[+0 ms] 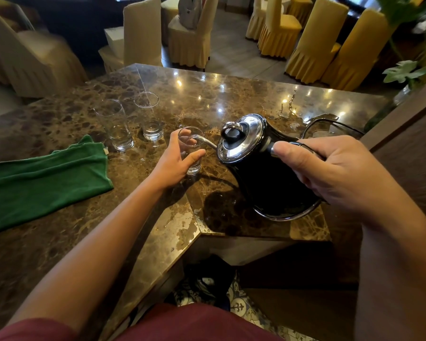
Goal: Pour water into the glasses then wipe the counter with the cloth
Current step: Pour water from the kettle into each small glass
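My right hand [335, 168] grips the handle of a black kettle [263, 178] with a chrome lid, tilted to the left. Its thin spout reaches over the rim of a small glass [191, 143] that my left hand [175, 161] holds upright on the marble counter [231, 94]. Two taller glasses stand further left, one [116, 126] nearer and one [149, 116] behind, each with a little water at the bottom. A folded green cloth [44, 178] lies on the counter at the left.
Spilled water [293, 114] glistens on the counter behind the kettle, beside a dark round kettle base [330, 126]. Covered chairs [312, 45] stand beyond the counter, and a plant [408, 70] at the right edge. A wooden panel [408, 148] borders the right side.
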### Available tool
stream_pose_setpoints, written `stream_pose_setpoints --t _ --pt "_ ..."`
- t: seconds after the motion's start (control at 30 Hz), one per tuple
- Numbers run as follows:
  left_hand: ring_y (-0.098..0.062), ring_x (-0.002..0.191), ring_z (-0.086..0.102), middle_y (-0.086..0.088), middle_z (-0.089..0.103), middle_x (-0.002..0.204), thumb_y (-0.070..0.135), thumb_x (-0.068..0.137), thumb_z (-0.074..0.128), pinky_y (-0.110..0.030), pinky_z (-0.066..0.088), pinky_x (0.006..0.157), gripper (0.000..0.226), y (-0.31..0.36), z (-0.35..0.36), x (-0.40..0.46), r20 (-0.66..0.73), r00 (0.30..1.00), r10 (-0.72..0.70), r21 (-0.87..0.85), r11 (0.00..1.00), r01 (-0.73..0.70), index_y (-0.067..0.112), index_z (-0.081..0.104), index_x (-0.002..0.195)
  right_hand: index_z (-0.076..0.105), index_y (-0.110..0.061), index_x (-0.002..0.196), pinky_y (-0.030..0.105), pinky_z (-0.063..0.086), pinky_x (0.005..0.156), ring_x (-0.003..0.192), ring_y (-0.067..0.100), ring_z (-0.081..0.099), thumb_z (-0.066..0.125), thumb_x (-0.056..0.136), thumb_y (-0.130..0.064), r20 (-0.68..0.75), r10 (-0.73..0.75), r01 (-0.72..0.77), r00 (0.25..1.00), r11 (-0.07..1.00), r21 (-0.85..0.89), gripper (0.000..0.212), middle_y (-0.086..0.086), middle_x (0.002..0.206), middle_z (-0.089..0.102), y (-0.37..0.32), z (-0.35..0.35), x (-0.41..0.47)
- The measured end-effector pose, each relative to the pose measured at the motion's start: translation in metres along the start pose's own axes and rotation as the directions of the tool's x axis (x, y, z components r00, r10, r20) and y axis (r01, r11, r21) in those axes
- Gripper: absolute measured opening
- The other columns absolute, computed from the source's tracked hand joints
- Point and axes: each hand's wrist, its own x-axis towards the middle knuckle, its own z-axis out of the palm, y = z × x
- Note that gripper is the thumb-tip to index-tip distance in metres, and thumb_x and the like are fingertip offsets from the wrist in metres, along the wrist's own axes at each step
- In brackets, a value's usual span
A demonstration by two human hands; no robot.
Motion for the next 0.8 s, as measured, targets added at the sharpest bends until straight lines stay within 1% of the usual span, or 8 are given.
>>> stream_pose_setpoints --t 0.17,0.3,0.37,0.47,0.57,0.63,0.73,0.8 --pt "-0.019 0.124 0.057 -0.007 0.057 0.127 0.033 0.093 0.070 -0.048 0.046 0.112 0.068 -0.003 0.001 0.001 -0.015 1.000 0.012 -0.001 1.000 -0.012 0.011 0.034 0.146 0.047 -0.009 0.059 0.027 0.032 0.046 0.046 0.011 0.041 0.063 0.096 -0.065 0.012 -0.003 0.003 1.000 1.000 0.020 0.069 -0.003 0.049 0.042 0.005 0.000 -0.002" --pt "-0.015 0.122 0.057 -0.004 0.057 0.126 0.039 0.091 0.069 -0.045 0.048 0.110 0.070 -0.005 0.001 0.002 -0.013 1.000 0.023 0.005 1.000 -0.023 0.012 0.034 0.146 0.044 0.002 0.063 0.019 0.031 0.044 0.042 0.009 0.037 0.065 0.099 -0.057 0.016 0.013 -0.015 1.000 0.991 0.130 0.073 -0.008 0.048 0.040 0.013 0.000 -0.003" --pt "-0.014 0.121 0.057 -0.003 0.057 0.126 0.039 0.091 0.069 -0.044 0.049 0.109 0.070 -0.006 0.001 0.003 -0.012 1.000 0.028 0.006 1.000 -0.028 0.012 0.034 0.145 0.043 0.002 0.062 0.015 0.029 0.040 0.037 0.008 0.035 0.066 0.100 -0.054 -0.017 0.044 -0.039 0.999 0.977 0.208 0.072 -0.008 0.045 0.039 0.020 0.002 -0.003" --pt "-0.016 0.122 0.058 -0.004 0.057 0.127 0.035 0.093 0.070 -0.044 0.049 0.109 0.068 -0.008 0.000 0.004 -0.006 0.999 0.044 0.017 0.999 -0.044 0.011 0.034 0.145 0.045 -0.001 0.059 0.012 0.025 0.039 0.030 0.010 0.029 0.068 0.098 -0.052 -0.109 0.156 -0.112 0.982 0.936 0.335 0.069 -0.003 0.041 0.035 0.030 0.009 -0.004" --pt "-0.018 0.124 0.057 -0.006 0.057 0.128 0.030 0.094 0.070 -0.043 0.049 0.108 0.064 -0.009 0.000 0.005 0.001 0.998 0.056 0.025 0.998 -0.056 0.011 0.034 0.144 0.046 -0.003 0.055 0.012 0.024 0.038 0.028 0.012 0.026 0.065 0.097 -0.049 -0.168 0.211 -0.129 0.963 0.908 0.399 0.065 -0.003 0.038 0.034 0.039 0.017 -0.007" --pt "-0.017 0.124 0.057 -0.006 0.056 0.129 0.029 0.095 0.070 -0.037 0.050 0.106 0.064 -0.010 0.000 0.007 0.005 0.998 0.056 0.019 0.998 -0.056 0.011 0.034 0.144 0.047 -0.001 0.056 0.013 0.024 0.038 0.029 0.014 0.027 0.066 0.096 -0.049 -0.203 0.227 -0.125 0.952 0.899 0.419 0.065 -0.002 0.038 0.034 0.042 0.020 -0.009" --pt "0.003 0.117 0.055 0.000 0.056 0.126 0.031 0.095 0.069 -0.012 0.048 0.096 0.064 -0.014 0.001 0.009 -0.001 0.998 0.061 0.042 0.997 -0.061 0.011 0.034 0.145 0.049 -0.001 0.057 0.014 0.024 0.037 0.030 0.014 0.029 0.067 0.095 -0.051 -0.254 0.271 -0.129 0.928 0.877 0.462 0.065 0.000 0.040 0.037 0.048 0.024 -0.012" --pt "0.015 0.113 0.053 0.008 0.055 0.123 0.028 0.096 0.068 -0.006 0.045 0.092 0.063 -0.017 0.001 0.010 -0.009 0.998 0.065 0.051 0.997 -0.065 0.011 0.033 0.146 0.055 -0.004 0.057 0.016 0.028 0.038 0.032 0.013 0.035 0.068 0.091 -0.053 -0.268 0.304 -0.129 0.914 0.845 0.518 0.061 0.001 0.043 0.043 0.051 0.028 -0.015"
